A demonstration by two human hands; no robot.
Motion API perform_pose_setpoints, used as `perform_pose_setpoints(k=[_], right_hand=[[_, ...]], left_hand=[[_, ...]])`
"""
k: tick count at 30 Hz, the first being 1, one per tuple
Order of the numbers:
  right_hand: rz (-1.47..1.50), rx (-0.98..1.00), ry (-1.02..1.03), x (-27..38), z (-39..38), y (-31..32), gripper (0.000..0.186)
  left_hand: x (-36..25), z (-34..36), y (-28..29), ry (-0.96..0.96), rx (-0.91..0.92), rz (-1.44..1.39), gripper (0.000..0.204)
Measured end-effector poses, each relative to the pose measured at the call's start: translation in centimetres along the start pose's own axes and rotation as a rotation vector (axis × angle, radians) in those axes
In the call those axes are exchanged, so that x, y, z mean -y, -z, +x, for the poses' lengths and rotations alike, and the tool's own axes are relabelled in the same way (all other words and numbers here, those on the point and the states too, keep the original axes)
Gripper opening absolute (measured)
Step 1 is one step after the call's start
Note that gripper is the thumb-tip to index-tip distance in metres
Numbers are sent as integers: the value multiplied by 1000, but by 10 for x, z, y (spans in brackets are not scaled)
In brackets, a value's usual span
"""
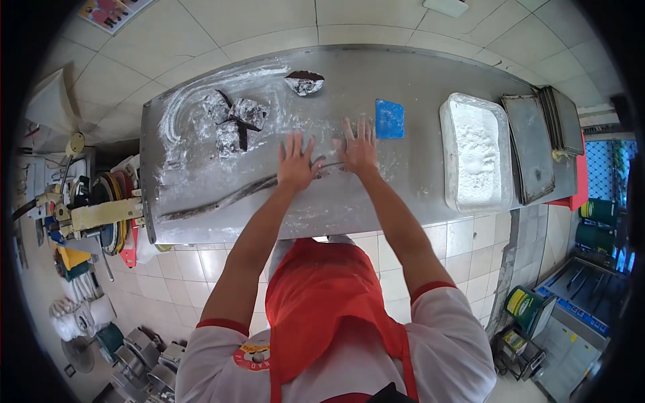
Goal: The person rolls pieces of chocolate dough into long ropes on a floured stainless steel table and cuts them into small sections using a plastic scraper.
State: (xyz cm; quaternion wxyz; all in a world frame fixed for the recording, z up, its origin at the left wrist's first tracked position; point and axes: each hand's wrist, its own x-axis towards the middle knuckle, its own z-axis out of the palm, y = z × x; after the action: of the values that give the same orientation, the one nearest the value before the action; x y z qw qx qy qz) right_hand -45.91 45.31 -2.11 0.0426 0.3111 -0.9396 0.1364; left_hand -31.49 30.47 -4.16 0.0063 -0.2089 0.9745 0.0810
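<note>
Nearest the camera is the person's red apron point(316, 302) over a white shirt, with both bare forearms reaching up and away to the floured steel table point(416, 201). The left hand point(295, 161) lies flat with fingers spread, palm down on a long, thin rope of dark dough point(228, 198); the right hand point(358, 148) is likewise flat and spread, pressing on the same rope just beside the left. Neither hand pinches or grips anything. The rope runs under both palms and stretches away to the person's left and toward the table's near edge, ending well clear of the hands. Beyond the left hand, further up the table, sits a cluster of dark dough chunks point(234, 121) dusted with flour, apart from the rope. Just beyond the right hand's fingertips lies a blue plastic scraper point(390, 119). Farther still, near the far edge, is one more floured dough piece point(304, 82). Off to the person's right stands a white tray of flour point(476, 151), and beside it a stack of metal baking trays point(537, 141).
</note>
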Motion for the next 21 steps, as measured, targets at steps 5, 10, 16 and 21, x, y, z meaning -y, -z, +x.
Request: perform_pose_setpoints(k=[5, 10, 16, 21], right_hand=[[121, 307, 419, -24, -103, 2, 56], [28, 316, 78, -15, -217, 37, 63], [-165, 141, -122, -24, -68, 3, 75], [-138, 61, -5, -49, -49, 8, 67]], left_hand=[[-6, -92, -19, -249, 142, -57, 64], [-51, -155, -5, -275, 208, -75, 65], [-66, -15, -7, -57, 38, -147, 68], [-62, -23, -16, -147, 48, -158, 68]])
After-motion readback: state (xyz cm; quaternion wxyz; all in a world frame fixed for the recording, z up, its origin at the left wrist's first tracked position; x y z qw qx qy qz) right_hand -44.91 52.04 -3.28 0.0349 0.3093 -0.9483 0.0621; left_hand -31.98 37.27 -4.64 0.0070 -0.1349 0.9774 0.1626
